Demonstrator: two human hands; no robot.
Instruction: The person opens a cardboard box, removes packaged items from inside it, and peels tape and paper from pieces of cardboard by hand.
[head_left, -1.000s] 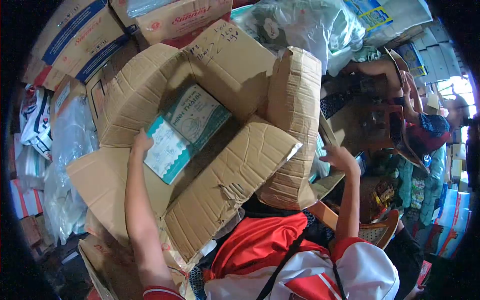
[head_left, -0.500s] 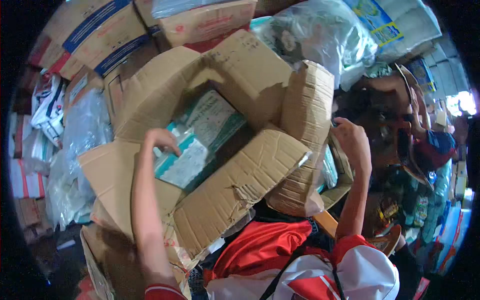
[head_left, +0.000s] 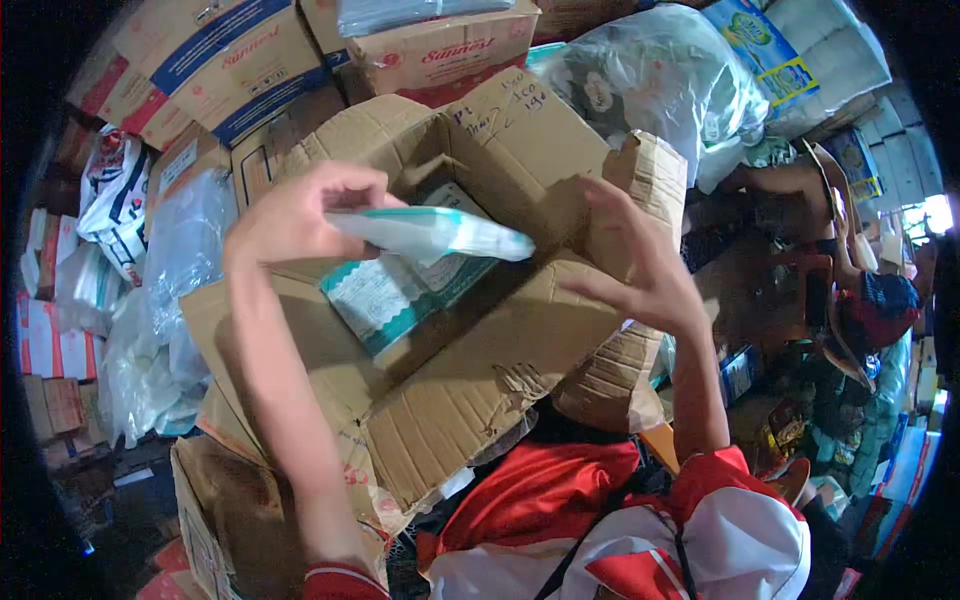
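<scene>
My left hand point(head_left: 295, 215) is closed on one end of a flat white-and-teal plastic packet point(head_left: 440, 232), held above an open cardboard box point(head_left: 460, 385). The packet is seen nearly edge-on and a little blurred, so its contents cannot be told. Inside the box lie more white-and-teal packets point(head_left: 375, 300), partly hidden under the held one. To the right, my right hand point(head_left: 645, 265) is open, thumb and fingers spread towards the packet's free end, not touching it. It hovers over the box's right flaps.
Stacked cartons point(head_left: 240, 60) stand behind the box, and a large clear plastic bag point(head_left: 650, 80) bulges at the back right. Clear plastic wrapping point(head_left: 190, 240) hangs on the left. At far right is another person point(head_left: 870, 305), near a dark chair.
My left hand has lifted a packet up out of the box. My right hand has come from beyond the right flap in towards the packet, its fingers opening.
</scene>
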